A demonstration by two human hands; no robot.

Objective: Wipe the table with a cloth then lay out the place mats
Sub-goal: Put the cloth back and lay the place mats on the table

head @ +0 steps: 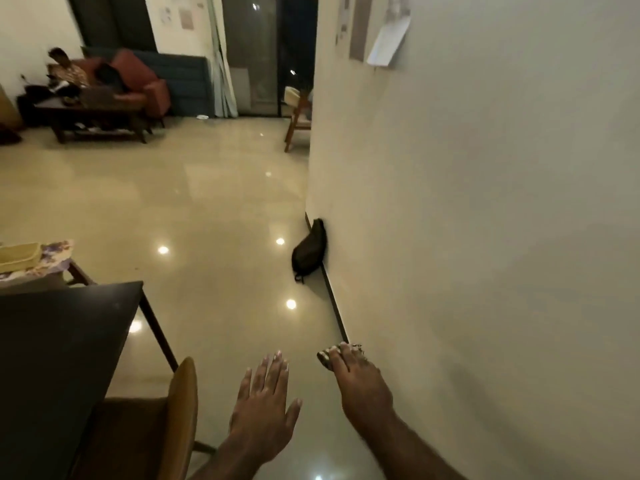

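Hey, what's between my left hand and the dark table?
A wooden chair, its curved back standing between the left hand and the table, seen in the head view.

Bench [52, 341] at lower left, a chair [138, 427] drawn up at its right side. Wall [485, 237] along the right; a bag [309, 252] on the floor [214, 202] against its base. Sofa [138, 77] far left, beyond the bench. Left hand [263, 400] and right hand [363, 386] between chair and wall, cloth [323, 360] under the right hand's fingers [337, 358].
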